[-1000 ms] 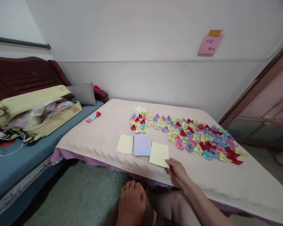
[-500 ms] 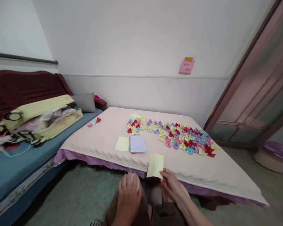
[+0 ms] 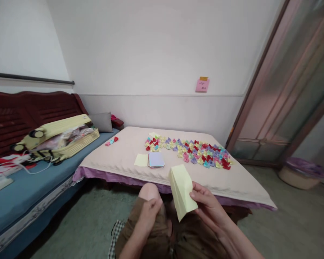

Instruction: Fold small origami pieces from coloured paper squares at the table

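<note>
My right hand (image 3: 209,207) holds a pale yellow square sheet of paper (image 3: 182,189) up over my lap, pinched at its right edge. My left hand (image 3: 148,212) rests on my knee with the fingers curled, holding nothing. On the low table (image 3: 248,187) ahead lie another yellow sheet (image 3: 141,160), a stack of coloured paper (image 3: 156,159) and several small folded paper shapes (image 3: 189,149) in red, yellow, purple, pink and blue. A few more folded pieces (image 3: 111,141) sit apart at the table's far left.
A yellow open suitcase (image 3: 62,138) lies on the blue-cushioned wooden sofa (image 3: 21,187) at left, with a grey pillow (image 3: 101,122) behind it. A pink note (image 3: 202,85) is stuck on the wall. A glass door (image 3: 283,104) stands at right, with a basin (image 3: 299,176) on the floor.
My right hand lifted the yellow sheet off the table edge and brought it back over my lap. The view pulled back from the table; my left hand stayed on my knee.
</note>
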